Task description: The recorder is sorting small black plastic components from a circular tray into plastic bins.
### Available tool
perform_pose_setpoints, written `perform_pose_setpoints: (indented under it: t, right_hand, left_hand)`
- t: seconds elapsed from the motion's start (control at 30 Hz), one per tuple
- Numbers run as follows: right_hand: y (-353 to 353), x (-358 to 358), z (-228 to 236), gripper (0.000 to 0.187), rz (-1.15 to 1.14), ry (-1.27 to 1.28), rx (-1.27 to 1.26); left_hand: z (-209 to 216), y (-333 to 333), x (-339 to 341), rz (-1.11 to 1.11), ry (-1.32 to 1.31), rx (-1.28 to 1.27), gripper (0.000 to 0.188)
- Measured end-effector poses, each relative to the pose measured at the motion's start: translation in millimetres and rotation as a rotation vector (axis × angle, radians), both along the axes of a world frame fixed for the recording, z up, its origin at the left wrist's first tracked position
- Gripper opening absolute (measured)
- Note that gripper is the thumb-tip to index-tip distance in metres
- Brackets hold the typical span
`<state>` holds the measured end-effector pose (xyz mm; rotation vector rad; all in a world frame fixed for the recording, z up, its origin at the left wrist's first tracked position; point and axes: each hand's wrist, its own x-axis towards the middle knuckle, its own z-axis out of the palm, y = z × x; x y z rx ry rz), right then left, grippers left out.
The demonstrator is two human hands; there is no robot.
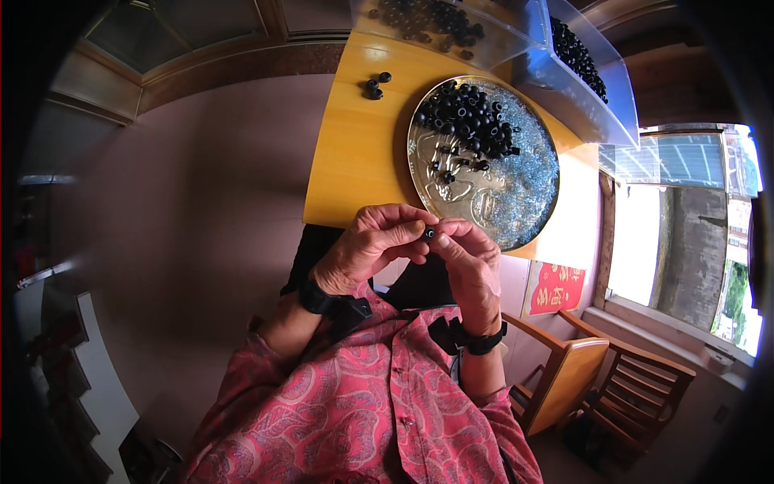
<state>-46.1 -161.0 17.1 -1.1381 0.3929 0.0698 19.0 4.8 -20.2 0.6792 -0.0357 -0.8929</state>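
Observation:
Just off the table's near edge, both my hands meet on a small round black part (429,233) with a light ring showing at its opening. My left hand (367,248) pinches it between thumb and fingertips. From the other side, the thumb and forefinger of my right hand (472,262) press on it. Beyond them lies a round shiny metal tray (427,149). Round black pieces (468,117) are heaped in its far part, and smaller black parts (449,176) lie nearer. Tiny clear-bluish pieces (528,173) cover its right side.
The tray rests on a yellow wooden table (347,153). Three loose black pieces (375,93) sit at its far left. Behind the tray stands a clear plastic bin (617,121) holding many black pieces. Wooden chairs (637,387) stand at right, below a bright window (633,242).

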Motion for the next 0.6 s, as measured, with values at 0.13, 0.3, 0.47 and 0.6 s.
perform_pose_setpoints:
  t: [0.13, 0.3, 0.47, 0.6]
  right_hand:
    - [0.8, 2.2, 1.0, 0.007, -0.033, 0.044, -0.005]
    - [6.1, 2.8, 4.3, 0.006, -0.031, 0.034, -0.129]
    - [8.7, 6.1, 2.2, 0.008, 0.000, 0.002, -0.371]
    - [10.9, 14.4, 10.8, 0.008, 0.082, 0.028, -0.508]
  left_hand:
    - [-6.2, -2.1, 1.3, 0.009, 0.075, -0.063, 0.022]
    - [-4.6, -0.7, 0.9, 0.009, 0.052, -0.025, 0.022]
    - [0.8, 2.2, 2.0, 0.023, -0.123, 0.154, 0.021]
    - [-5.4, 3.8, 3.0, 0.039, -0.036, 0.079, 0.021]
